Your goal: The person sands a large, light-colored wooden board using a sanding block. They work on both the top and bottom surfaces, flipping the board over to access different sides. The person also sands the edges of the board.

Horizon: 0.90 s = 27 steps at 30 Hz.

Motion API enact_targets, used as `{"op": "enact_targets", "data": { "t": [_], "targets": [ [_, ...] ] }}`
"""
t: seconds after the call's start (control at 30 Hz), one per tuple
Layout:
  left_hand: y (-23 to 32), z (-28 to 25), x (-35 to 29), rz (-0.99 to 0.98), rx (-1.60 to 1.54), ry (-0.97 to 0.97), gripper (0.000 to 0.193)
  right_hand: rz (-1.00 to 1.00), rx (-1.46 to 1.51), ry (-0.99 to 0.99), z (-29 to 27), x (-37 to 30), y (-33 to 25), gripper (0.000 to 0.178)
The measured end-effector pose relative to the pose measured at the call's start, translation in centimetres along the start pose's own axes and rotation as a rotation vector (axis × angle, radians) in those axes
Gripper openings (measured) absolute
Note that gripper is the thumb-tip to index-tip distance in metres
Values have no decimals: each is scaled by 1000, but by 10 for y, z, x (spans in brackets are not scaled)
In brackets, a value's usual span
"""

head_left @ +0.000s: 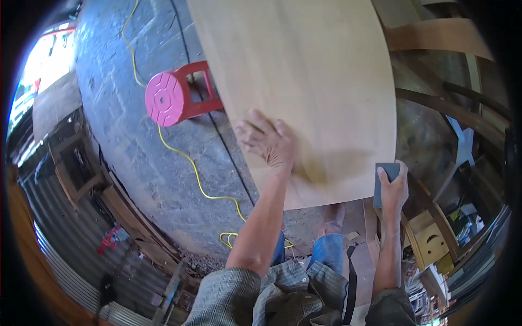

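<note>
- My left hand [269, 142] lies flat on the panel [304, 81], grip wide, holding nothing.
- My right hand [392, 191] grips a sanding block [385, 182] at the panel's near right corner.
- A red stool [176, 95] stands left of the panel.

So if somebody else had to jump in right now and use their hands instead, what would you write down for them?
Left hand: flat, fingers spread, pressing on the near left part of the wood panel.
Right hand: gripping a grey sanding block at the panel's near right edge.
Things: the panel is big, pale and smooth-looking, and sits in front of the person. A red stool lies tipped on the concrete floor to the left, with a yellow cord trailing past it.
Done: cannot tell how much of the panel has been rubbed.
Left: the block is only at the edge, so probably most of the surface.
</note>
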<state>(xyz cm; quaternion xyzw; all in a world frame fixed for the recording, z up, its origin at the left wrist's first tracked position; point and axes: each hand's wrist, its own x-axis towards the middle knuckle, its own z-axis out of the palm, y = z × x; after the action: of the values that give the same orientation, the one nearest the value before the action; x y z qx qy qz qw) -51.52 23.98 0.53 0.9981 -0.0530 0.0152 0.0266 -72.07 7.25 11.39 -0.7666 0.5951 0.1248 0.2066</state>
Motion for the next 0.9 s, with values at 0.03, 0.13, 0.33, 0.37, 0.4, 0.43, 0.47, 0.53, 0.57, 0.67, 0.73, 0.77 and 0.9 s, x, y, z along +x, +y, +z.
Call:
{"op": "enact_targets", "data": {
  "t": [0.03, 0.13, 0.33, 0.37, 0.4, 0.43, 0.47, 0.53, 0.57, 0.67, 0.73, 0.77, 0.9],
  "targets": [
    [-18, -5, 4, 178, -15, -28, 68, -33, -5, -28, 2, -6, -12, 52],
    [-100, -16, 24, 453, -218, -113, 62, -56, -42, -20, 6, -25, -3, 49],
    [-320, -12, -29, -170, 33, -854, 39, 24, -136, 28, -1, -24, 65, 31],
    [-316, -16, -45, -186, -217, -816, 42, -5, -102, 96, -6, -31, 59, 24],
    [-305, -22, -63, -208, -461, -763, 45, -61, -78, 149, -4, -34, 59, 23],
    [-279, -26, -78, -308, -711, -726, 47, -118, -51, 208, 2, -37, 62, 23],
    [-247, -29, -93, -400, -966, -686, 48, -171, -26, 275, 6, -40, 64, 23],
    [-216, -11, -135, -498, -1237, -893, 48, -171, -154, 210, 14, -55, 77, 25],
    [-177, -29, -140, -481, -1155, -815, 46, -163, -216, 186, 11, -60, 80, 26],
    [-180, -36, -142, -437, -1022, -910, 42, 41, -55, -2, -30, -106, 23, 29],
    [-195, -38, -117, -235, -862, -1041, 37, -48, -118, 133, -32, -122, 32, 33],
    [-209, -52, -95, -57, -719, -1060, 35, -92, -151, 197, -30, -127, 39, 37],
    [-267, -101, -40, -25, -630, -894, 30, 15, 57, 162, -16, -130, 67, 39]
  ]
}}
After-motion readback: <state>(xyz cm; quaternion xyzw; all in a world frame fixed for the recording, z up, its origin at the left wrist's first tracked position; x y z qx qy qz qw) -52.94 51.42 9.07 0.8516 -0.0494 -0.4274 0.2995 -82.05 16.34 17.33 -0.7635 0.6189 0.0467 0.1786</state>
